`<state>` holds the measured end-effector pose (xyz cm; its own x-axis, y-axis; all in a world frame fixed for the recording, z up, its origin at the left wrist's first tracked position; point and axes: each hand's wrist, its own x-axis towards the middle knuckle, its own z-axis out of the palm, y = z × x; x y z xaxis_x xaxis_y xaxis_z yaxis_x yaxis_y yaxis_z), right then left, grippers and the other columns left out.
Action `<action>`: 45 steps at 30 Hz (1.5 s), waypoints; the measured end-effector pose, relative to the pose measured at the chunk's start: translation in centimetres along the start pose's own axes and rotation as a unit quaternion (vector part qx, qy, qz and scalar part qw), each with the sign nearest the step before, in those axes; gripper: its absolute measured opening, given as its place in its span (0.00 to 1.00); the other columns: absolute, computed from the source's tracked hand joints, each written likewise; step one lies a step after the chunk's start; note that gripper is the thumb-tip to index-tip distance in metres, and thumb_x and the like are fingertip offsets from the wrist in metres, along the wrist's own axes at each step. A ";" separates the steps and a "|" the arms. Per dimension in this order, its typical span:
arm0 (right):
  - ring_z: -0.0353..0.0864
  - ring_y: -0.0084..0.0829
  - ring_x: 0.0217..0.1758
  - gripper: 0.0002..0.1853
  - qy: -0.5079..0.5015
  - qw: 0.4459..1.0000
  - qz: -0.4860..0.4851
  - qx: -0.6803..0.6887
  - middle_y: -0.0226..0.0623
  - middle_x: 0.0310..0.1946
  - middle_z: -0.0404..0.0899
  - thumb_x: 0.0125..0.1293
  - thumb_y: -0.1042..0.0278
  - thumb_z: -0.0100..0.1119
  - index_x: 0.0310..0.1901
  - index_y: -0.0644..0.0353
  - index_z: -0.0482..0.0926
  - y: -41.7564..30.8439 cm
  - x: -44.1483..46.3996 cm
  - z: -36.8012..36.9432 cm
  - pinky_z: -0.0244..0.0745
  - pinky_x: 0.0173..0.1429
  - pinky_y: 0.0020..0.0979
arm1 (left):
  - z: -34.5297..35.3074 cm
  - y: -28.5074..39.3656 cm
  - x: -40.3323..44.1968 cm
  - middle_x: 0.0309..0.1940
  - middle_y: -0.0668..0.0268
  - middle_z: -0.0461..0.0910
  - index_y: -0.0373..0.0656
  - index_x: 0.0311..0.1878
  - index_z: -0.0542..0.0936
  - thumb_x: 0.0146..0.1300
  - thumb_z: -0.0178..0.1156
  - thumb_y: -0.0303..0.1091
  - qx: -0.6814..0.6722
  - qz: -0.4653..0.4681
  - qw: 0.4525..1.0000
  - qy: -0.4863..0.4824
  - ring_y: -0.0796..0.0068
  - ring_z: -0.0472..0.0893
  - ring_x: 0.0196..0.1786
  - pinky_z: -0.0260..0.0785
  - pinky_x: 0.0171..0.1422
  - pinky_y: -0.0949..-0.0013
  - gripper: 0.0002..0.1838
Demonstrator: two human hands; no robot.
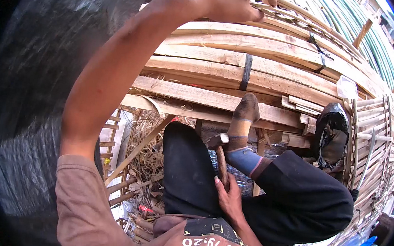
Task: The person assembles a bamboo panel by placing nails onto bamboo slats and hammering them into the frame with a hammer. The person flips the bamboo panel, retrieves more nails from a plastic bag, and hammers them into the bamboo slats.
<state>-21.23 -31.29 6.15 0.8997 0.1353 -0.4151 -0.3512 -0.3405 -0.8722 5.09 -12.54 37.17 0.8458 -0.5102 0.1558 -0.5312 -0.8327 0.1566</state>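
My left hand (231, 4) reaches over the stacked wood at the top edge, partly cut off by the frame. Its thumb and forefinger are apart, close to thin wooden strips (279, 24); no held thing shows between them. Low in the middle, my right hand (231, 197) is closed around the wooden handle of a hammer (222, 164). The hammer's head points up, between my knee and my socked foot (247, 109). Long pale wooden slats (201, 67) lie side by side beyond my legs, some bound with a black strap (246, 72).
A black plastic-lined container (332, 136) stands right of my foot, near a translucent plastic cup (347, 87). A slatted bamboo frame (371, 136) runs along the right. Dry straw and scraps (150, 151) lie lower left. A dark plastic sheet (47, 88) hangs at left.
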 end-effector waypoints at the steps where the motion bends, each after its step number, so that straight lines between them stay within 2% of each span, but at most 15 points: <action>1: 0.84 0.48 0.48 0.23 -0.004 1.000 0.003 0.000 0.57 0.44 0.82 0.72 0.56 0.60 0.60 0.65 0.73 -0.2 0.0 -0.1 0.75 0.54 0.41 | 0.0 -0.1 -0.2 0.50 0.46 0.84 0.44 0.63 0.79 0.61 0.59 0.36 -0.017 0.012 1.000 0.002 0.52 0.84 0.54 0.72 0.67 0.59 0.25; 8: 0.83 0.45 0.45 0.22 -0.012 1.000 0.005 -0.001 0.55 0.42 0.81 0.72 0.57 0.60 0.60 0.64 0.74 0.1 0.0 -0.1 0.75 0.53 0.39 | -0.1 0.4 -0.7 0.46 0.47 0.85 0.43 0.63 0.78 0.62 0.59 0.36 -0.017 -0.006 0.999 -0.047 0.53 0.84 0.52 0.73 0.64 0.57 0.25; 9: 0.83 0.45 0.45 0.22 -0.010 1.000 0.004 0.000 0.55 0.42 0.81 0.72 0.57 0.60 0.60 0.64 0.74 0.2 0.0 0.0 0.75 0.53 0.39 | 0.4 0.3 -1.0 0.44 0.47 0.86 0.44 0.63 0.78 0.63 0.59 0.37 -0.018 0.005 1.000 -0.013 0.53 0.85 0.49 0.74 0.63 0.57 0.24; 10: 0.79 0.36 0.41 0.21 0.003 1.000 -0.013 0.001 0.47 0.38 0.80 0.72 0.58 0.61 0.59 0.64 0.74 0.3 0.0 0.1 0.74 0.49 0.35 | 1.0 0.2 -1.1 0.42 0.48 0.86 0.44 0.63 0.78 0.64 0.59 0.38 -0.019 0.016 0.999 0.021 0.53 0.85 0.47 0.75 0.61 0.58 0.24; 11: 0.75 0.27 0.37 0.20 0.016 0.999 -0.030 0.001 0.39 0.34 0.78 0.72 0.59 0.62 0.58 0.64 0.75 0.4 0.0 0.2 0.73 0.44 0.31 | 1.6 0.1 -0.8 0.51 0.52 0.84 0.47 0.62 0.78 0.65 0.58 0.39 -0.028 -0.014 1.000 0.001 0.54 0.82 0.54 0.71 0.65 0.54 0.22; 12: 0.75 0.27 0.37 0.20 0.019 0.999 -0.030 0.004 0.39 0.34 0.78 0.72 0.59 0.62 0.58 0.64 0.75 0.4 0.0 0.2 0.73 0.44 0.31 | 3.0 -0.3 -0.8 0.51 0.52 0.84 0.47 0.62 0.78 0.65 0.58 0.39 -0.027 -0.010 1.000 0.000 0.54 0.82 0.54 0.71 0.65 0.54 0.22; 14: 0.75 0.27 0.35 0.20 0.020 0.999 -0.035 0.012 0.39 0.32 0.78 0.72 0.58 0.62 0.57 0.64 0.75 0.4 -0.1 0.1 0.73 0.42 0.32 | 6.8 -1.7 -1.1 0.32 0.61 0.83 0.57 0.66 0.77 0.65 0.67 0.45 0.040 0.001 0.993 0.110 0.67 0.83 0.33 0.77 0.42 0.63 0.26; 15: 0.75 0.27 0.35 0.20 0.028 0.999 -0.034 0.016 0.39 0.32 0.78 0.72 0.58 0.62 0.57 0.64 0.75 0.0 -0.1 -0.2 0.73 0.42 0.32 | 8.4 -2.1 -1.9 0.34 0.60 0.84 0.56 0.65 0.76 0.65 0.67 0.41 0.062 0.030 0.989 0.133 0.65 0.84 0.36 0.78 0.43 0.61 0.25; 17: 0.83 0.44 0.40 0.21 -0.012 1.000 0.021 0.006 0.54 0.37 0.81 0.72 0.56 0.60 0.57 0.64 0.74 -1.2 -0.4 -0.8 0.76 0.47 0.41 | 11.4 -3.1 -3.8 0.40 0.60 0.84 0.54 0.64 0.77 0.63 0.68 0.36 0.099 0.080 0.975 0.183 0.60 0.84 0.41 0.80 0.45 0.55 0.25; 21: 0.84 0.48 0.37 0.22 0.008 1.000 -0.010 0.009 0.56 0.34 0.81 0.72 0.55 0.60 0.57 0.64 0.74 0.1 -0.2 -0.5 0.76 0.45 0.43 | 11.9 -3.2 -4.1 0.43 0.59 0.85 0.50 0.60 0.79 0.62 0.68 0.36 0.144 0.072 0.964 0.211 0.58 0.84 0.42 0.80 0.50 0.58 0.22; 27: 0.85 0.55 0.42 0.23 0.016 1.000 -0.017 0.011 0.59 0.36 0.81 0.72 0.54 0.60 0.58 0.64 0.74 -0.2 -0.1 -0.6 0.76 0.46 0.44 | 5.2 -5.1 -1.9 0.42 0.56 0.85 0.44 0.56 0.82 0.66 0.67 0.39 0.113 0.079 0.974 0.180 0.62 0.85 0.43 0.78 0.50 0.60 0.18; 32: 0.85 0.58 0.43 0.23 0.009 0.999 -0.021 0.031 0.60 0.37 0.82 0.72 0.54 0.60 0.58 0.64 0.74 -0.3 -0.3 -1.1 0.76 0.46 0.45 | 5.7 -5.7 -5.1 0.36 0.58 0.83 0.48 0.58 0.81 0.59 0.69 0.32 0.148 0.140 0.963 0.179 0.56 0.83 0.41 0.78 0.49 0.58 0.22; 37: 0.84 0.59 0.43 0.22 0.013 0.999 -0.023 0.031 0.61 0.36 0.82 0.72 0.54 0.60 0.57 0.63 0.74 0.2 -0.3 -1.3 0.76 0.46 0.46 | 10.6 -5.1 -8.2 0.32 0.66 0.80 0.47 0.58 0.82 0.55 0.67 0.24 0.165 0.105 0.957 0.214 0.64 0.79 0.38 0.77 0.45 0.61 0.24; 41: 0.84 0.59 0.43 0.21 0.017 0.999 -0.019 0.031 0.61 0.36 0.81 0.72 0.54 0.59 0.56 0.63 0.74 0.2 -0.1 -1.3 0.76 0.46 0.47 | 8.6 -4.4 -6.9 0.33 0.66 0.81 0.47 0.55 0.84 0.55 0.68 0.25 0.181 0.112 0.952 0.222 0.66 0.79 0.38 0.77 0.38 0.64 0.21; 45: 0.84 0.59 0.44 0.21 0.016 0.999 -0.025 0.035 0.62 0.36 0.81 0.72 0.54 0.59 0.56 0.63 0.75 -0.2 -0.1 -1.2 0.76 0.46 0.47 | 5.1 -5.2 -6.5 0.33 0.63 0.81 0.42 0.54 0.84 0.55 0.69 0.25 0.193 0.171 0.941 0.220 0.63 0.80 0.37 0.76 0.39 0.62 0.21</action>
<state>-20.89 -32.39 6.65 0.9238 0.1201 -0.3637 -0.3224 -0.2685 -0.9077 2.62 -5.98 30.39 0.4804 -0.6951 0.5348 -0.6393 -0.6950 -0.3290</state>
